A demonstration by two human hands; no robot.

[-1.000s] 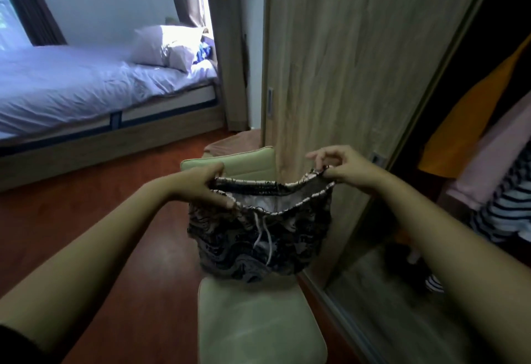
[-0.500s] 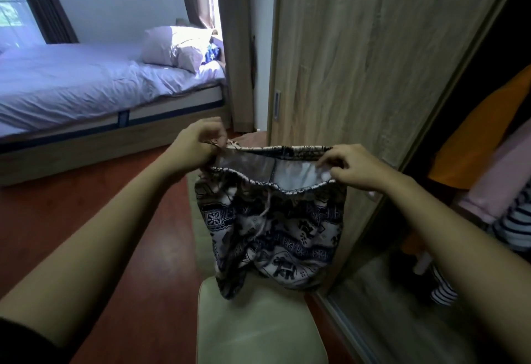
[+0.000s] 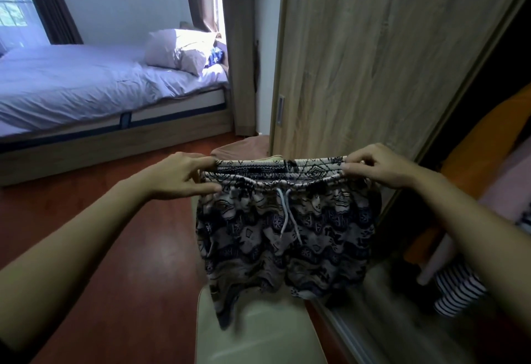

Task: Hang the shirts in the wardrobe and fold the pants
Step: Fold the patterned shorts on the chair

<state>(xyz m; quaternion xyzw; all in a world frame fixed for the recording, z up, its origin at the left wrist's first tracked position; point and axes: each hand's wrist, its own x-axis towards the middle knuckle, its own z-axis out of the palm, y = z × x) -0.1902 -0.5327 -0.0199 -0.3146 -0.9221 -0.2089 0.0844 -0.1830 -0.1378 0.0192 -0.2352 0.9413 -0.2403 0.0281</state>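
Closest to the camera, a cream chair seat [image 3: 258,338] stands on the reddish wooden floor [image 3: 115,248]. The patterned shorts [image 3: 287,237] hang in the air above it, front side toward the person, spread flat and held taut by the waistband. A white drawstring [image 3: 283,211] dangles down the middle. The hems are blurred just over the seat, so contact there cannot be told. The left hand [image 3: 178,177] pinches the left end of the waistband, thumb on top and fingers [image 3: 207,190] underneath, clamped on the cloth. The right hand [image 3: 376,167] grips the right end, its fingers [image 3: 356,167] curled over the elastic edge. Both forearms reach in from the lower corners. To the right the wardrobe [image 3: 502,47] stands open, dark inside, with an orange garment [image 3: 488,145], a pink garment [image 3: 511,188] and a striped garment [image 3: 457,292] hanging in it. Just behind the shorts rises the wood-grain sliding door [image 3: 373,62], with a recessed handle [image 3: 280,109] near its left edge. Farther back on the left is a low bed [image 3: 71,88] with pale bedding on a wooden frame, a pillow [image 3: 178,47] at its head, and dark curtains [image 3: 238,47] by a bright window beyond.
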